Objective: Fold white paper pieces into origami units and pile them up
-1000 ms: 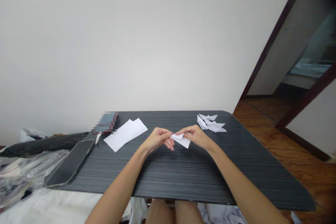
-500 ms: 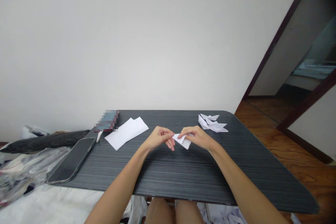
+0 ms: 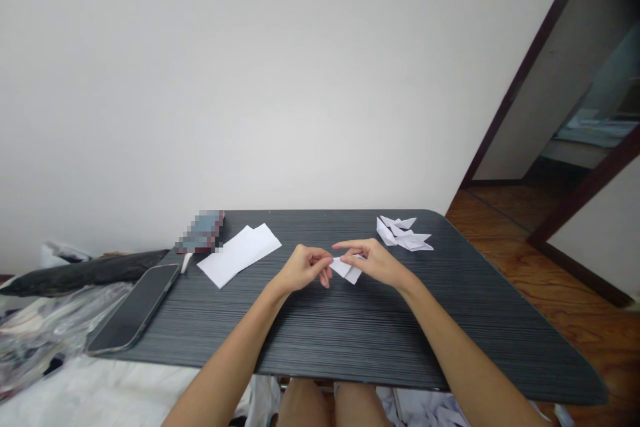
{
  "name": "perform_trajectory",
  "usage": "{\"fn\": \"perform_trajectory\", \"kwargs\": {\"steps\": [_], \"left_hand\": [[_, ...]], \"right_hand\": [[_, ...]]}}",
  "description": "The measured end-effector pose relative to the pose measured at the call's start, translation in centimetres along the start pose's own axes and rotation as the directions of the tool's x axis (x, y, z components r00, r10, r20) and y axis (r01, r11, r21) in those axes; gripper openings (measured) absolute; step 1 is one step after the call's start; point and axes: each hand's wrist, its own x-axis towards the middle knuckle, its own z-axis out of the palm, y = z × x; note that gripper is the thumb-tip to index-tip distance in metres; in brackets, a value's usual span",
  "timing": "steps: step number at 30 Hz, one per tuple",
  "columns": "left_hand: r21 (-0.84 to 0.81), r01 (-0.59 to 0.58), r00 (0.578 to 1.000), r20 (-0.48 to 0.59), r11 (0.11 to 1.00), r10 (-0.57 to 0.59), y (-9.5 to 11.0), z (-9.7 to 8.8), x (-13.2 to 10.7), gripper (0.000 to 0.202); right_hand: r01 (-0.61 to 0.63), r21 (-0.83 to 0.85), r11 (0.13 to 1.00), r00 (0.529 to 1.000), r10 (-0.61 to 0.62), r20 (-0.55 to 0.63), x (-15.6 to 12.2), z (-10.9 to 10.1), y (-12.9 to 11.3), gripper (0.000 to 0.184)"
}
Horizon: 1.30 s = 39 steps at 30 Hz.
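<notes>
A small folded piece of white paper is held between my two hands above the dark table. My left hand pinches its left tip between thumb and fingers. On the paper's right side, my right hand grips with the thumb and some fingers, while its index finger is stretched out to the left over the top edge. Part of the paper is hidden behind the right fingers. Several folded white paper shapes lie farther back to the right. Two flat white paper sheets overlap on the left.
A phone lies at the table's left edge, with a small blurred box behind it and a thin white object between. The dark table meets a pale wall. Plastic-wrapped items are heaped left of the table.
My right index finger has lifted off the paper and straightened toward the left. A crease now shows more plainly on the paper. My left hand keeps its pinch.
</notes>
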Motion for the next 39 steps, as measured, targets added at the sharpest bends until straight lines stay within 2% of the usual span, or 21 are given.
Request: {"fn": "perform_trajectory", "kwargs": {"steps": [2,6,9,15,19,22,26,30,34,36,39], "left_hand": [[0.056,-0.026,1.000,-0.014,0.998,0.027,0.0,0.1,-0.1,0.034],[0.127,-0.043,0.999,-0.016,0.991,0.046,0.0,0.1,-0.1,0.034],[0.134,-0.043,0.999,-0.014,0.990,0.045,-0.1,-0.1,-0.1,0.033],[0.079,-0.035,0.999,-0.004,0.996,0.035,0.0,-0.3,-0.2,0.033],[-0.090,-0.086,0.995,0.033,0.992,0.089,0.3,-0.4,-0.1,0.037],[-0.125,-0.129,0.990,0.042,0.984,0.135,0.4,-0.6,0.1,0.037],[-0.120,-0.148,0.989,-0.040,0.982,0.144,0.2,-0.6,0.3,0.033],[-0.103,-0.139,0.975,-0.188,0.985,0.118,-0.2,-0.6,0.6,0.031],[-0.168,-0.131,0.950,-0.304,0.977,0.075,-0.6,-0.3,0.9,0.030],[-0.201,-0.119,0.942,-0.331,0.972,0.047,-0.8,-0.2,1.0,0.032],[-0.214,-0.099,0.948,-0.318,0.972,0.027,-0.9,-0.3,1.0,0.032]], "right_hand": [[0.000,-0.047,0.999,0.999,-0.002,-0.042,0.1,0.2,0.1,0.031],[0.062,-0.161,0.985,0.997,-0.068,-0.032,0.2,0.3,0.2,0.022],[0.064,-0.157,0.985,0.997,-0.070,-0.033,0.1,0.2,0.3,0.022],[0.009,-0.017,1.000,0.999,-0.008,0.040,0.2,-0.2,1.1,0.025],[-0.045,0.134,0.990,0.999,0.046,-0.001,0.3,-0.1,1.3,0.024],[-0.076,0.286,0.955,0.997,0.081,-0.005,0.5,0.5,1.1,0.025],[-0.063,0.437,0.897,0.997,0.079,-0.018,0.8,1.3,0.9,0.027],[-0.015,0.445,0.896,0.991,0.072,-0.113,1.2,1.9,1.4,0.025],[-0.024,0.469,0.883,0.985,0.101,-0.139,1.5,2.4,1.9,0.027],[-0.027,0.484,0.874,0.983,0.112,-0.148,1.5,2.5,1.8,0.030],[-0.038,0.484,0.874,0.981,0.126,-0.150,1.4,2.6,1.7,0.033]]}}
